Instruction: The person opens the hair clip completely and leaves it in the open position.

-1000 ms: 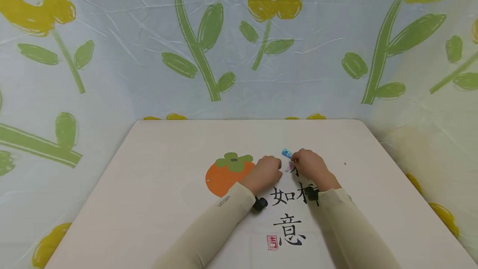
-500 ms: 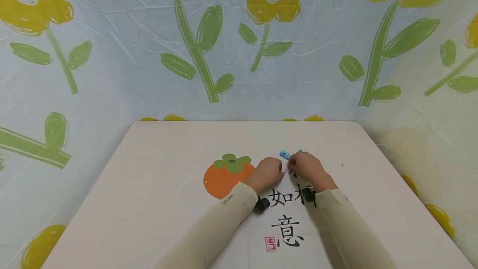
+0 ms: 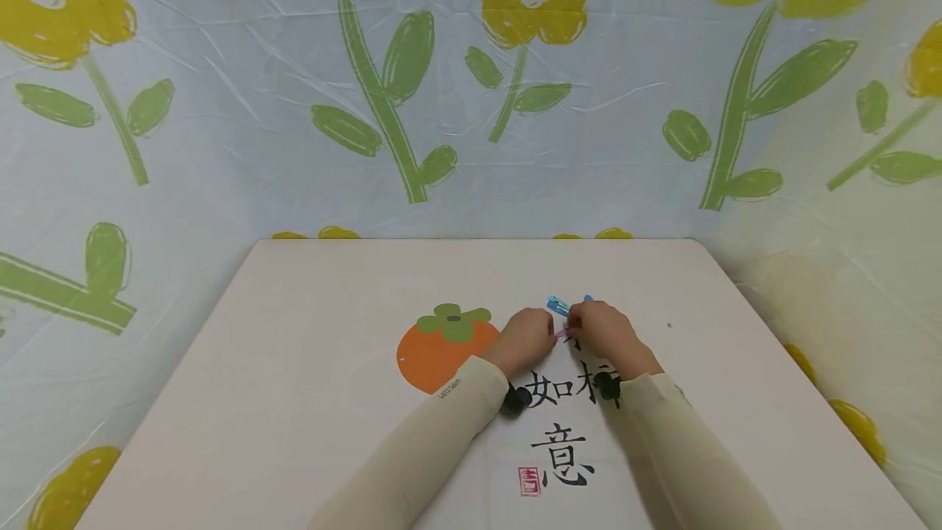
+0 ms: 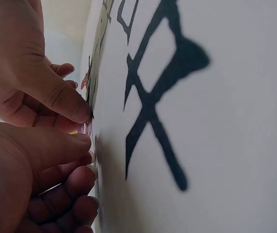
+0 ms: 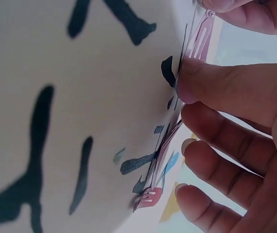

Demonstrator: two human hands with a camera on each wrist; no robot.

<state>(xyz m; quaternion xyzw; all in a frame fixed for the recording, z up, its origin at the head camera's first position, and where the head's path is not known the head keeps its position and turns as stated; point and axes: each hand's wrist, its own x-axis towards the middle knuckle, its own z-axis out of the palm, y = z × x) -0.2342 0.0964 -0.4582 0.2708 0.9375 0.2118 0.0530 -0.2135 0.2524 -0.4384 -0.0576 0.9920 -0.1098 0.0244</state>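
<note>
At left hand (image 3: 524, 339), pink clip (image 5: 203, 42) crosswise, tapered end (image 5: 209, 16) leftward

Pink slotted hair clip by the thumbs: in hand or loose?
In hand: right hand pinches the clip, left hand at its narrow end; right wrist view.

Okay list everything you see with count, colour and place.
Pink clip: one, pink, pinched between left hand and right hand
Reddish clip: one, reddish pink, lower in right wrist view
Blue clip: at least one, blue, beyond right hand
Fruit print: one, orange and green, beside left hand
Characters: at least four, black, on table
Seal print: one, red, beside lowest character
Table: one, pale, under hands
Backdrop: one, pale with flowers, behind table
Speck: one, dark, table's right
Wrist devices: two, black, wrists
Sleeves: two, cream, arms
Hands: two, bare, table's middle
</note>
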